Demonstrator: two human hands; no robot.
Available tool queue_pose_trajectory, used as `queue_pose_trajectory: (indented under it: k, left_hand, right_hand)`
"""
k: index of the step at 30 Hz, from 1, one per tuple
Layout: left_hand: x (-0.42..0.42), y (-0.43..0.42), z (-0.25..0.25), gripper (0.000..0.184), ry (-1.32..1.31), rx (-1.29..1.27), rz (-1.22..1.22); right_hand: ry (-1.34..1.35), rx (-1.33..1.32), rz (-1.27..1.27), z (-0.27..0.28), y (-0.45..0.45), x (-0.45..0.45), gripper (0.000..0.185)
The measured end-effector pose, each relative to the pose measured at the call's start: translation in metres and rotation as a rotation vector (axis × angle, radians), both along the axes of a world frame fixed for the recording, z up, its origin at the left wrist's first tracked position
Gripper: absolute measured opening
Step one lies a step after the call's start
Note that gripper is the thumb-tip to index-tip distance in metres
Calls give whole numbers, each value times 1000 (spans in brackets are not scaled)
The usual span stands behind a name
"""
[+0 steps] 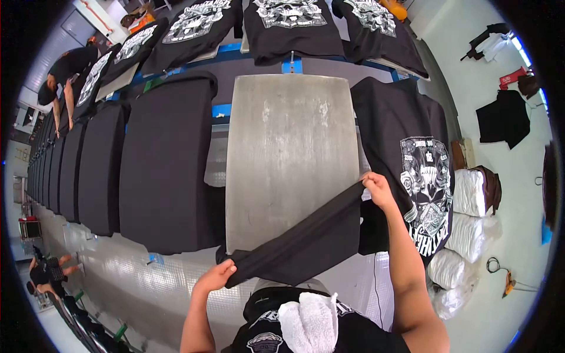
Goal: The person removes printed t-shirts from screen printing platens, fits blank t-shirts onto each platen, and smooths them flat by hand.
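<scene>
A black shirt (306, 250) lies across the near end of a bare grey metal platen (288, 153). My left hand (215, 276) is closed on the shirt's edge, just off the platen's near left corner. Higher up, at the platen's right side, my right hand (376, 189) pinches the same edge. Between the two hands the edge runs in a taut slant. Beside the platen on the right hangs a black shirt with a white print (425, 176).
Platens covered in plain black cloth (168, 165) stand in a row to the left. Printed black shirts (289, 29) lie on the far row, past a blue frame (292, 66). At the far left a co-worker (73, 65) bends over. White plastic-wrapped bundles (468, 235) are on the right.
</scene>
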State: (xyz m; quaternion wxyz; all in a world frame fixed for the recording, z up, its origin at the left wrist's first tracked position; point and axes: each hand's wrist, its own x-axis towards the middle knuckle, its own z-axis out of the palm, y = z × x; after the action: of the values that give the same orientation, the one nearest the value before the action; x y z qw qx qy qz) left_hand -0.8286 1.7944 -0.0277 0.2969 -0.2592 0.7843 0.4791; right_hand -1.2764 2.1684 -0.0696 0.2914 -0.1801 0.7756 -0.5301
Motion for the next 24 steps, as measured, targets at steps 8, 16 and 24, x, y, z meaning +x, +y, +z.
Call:
queue_pose_trajectory:
  k: [8,16,24]
  left_hand:
    - [-20,-28,12,30,56,-161,13]
    - [10,-1,-9,32,95,-119,19]
    - [-69,-31,8,28,350,-480,530]
  right_hand:
    - [52,-98,-44,7,-16,6,13]
    - [35,-90,-26,0,-18,9,12]
    - [43,-176,-173,1,-37,-7,12]
